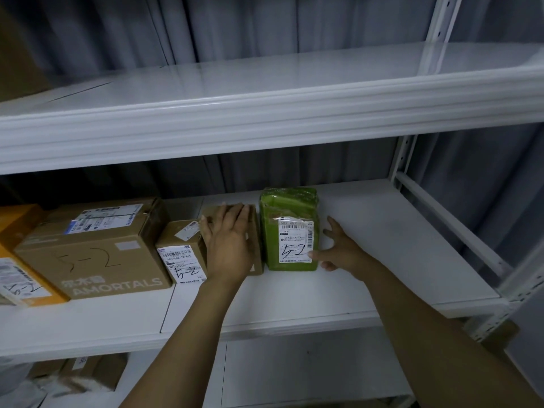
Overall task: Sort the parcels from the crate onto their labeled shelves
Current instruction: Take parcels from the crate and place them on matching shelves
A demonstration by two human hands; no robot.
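Note:
A green wrapped parcel (290,213) marked 5-2 stands on the middle shelf (382,260). My right hand (341,250) is beside its right face, fingers spread, thumb touching the label's lower corner. My left hand (228,237) lies flat with straight fingers on a small brown box (255,228) just left of the green parcel. Further left sit another small box (182,248) marked 5-2 and a large Amortals carton (94,254) marked 5-2. The crate is out of view.
An orange parcel (17,278) sits at the far left of the shelf. The upper shelf (265,92) overhangs close above. White uprights (403,160) frame the right side. More boxes (85,372) lie on the shelf below. A grey curtain hangs behind.

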